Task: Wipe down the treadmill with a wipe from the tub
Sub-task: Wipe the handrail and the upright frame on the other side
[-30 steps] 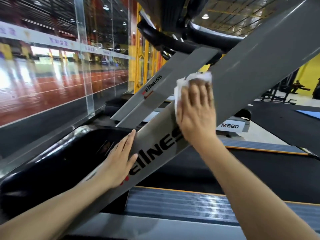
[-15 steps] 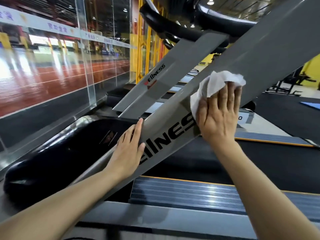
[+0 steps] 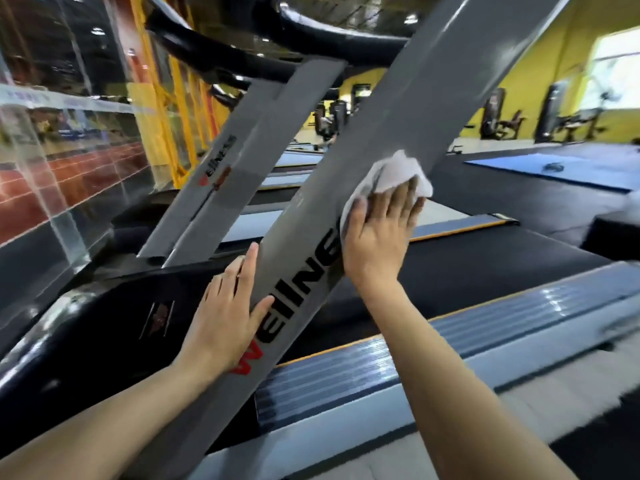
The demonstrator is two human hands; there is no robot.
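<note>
The treadmill's near grey upright [image 3: 408,109] slants from lower left to upper right and carries black and red lettering. My right hand [image 3: 379,233] lies flat on it with straight fingers, pressing a crumpled white wipe [image 3: 391,176] against the metal just above the lettering. My left hand [image 3: 225,317] rests flat with straight fingers on the upright's left edge, lower down beside the red letter. A second grey upright [image 3: 249,154] stands behind. The black motor cover [image 3: 114,317] sits at lower left. The tub is out of view.
The black running belt [image 3: 485,271] and ribbed grey side rail [image 3: 450,341] run across the right. Black handlebars [image 3: 311,32] arch overhead. A glass wall [image 3: 52,168] stands at left. Gym machines [image 3: 498,119] and a blue mat [image 3: 554,168] lie far right.
My right hand has slid the wipe further up the upright, away from the lettering. My left hand stays flat on the lower edge. The view has swung to the right.
</note>
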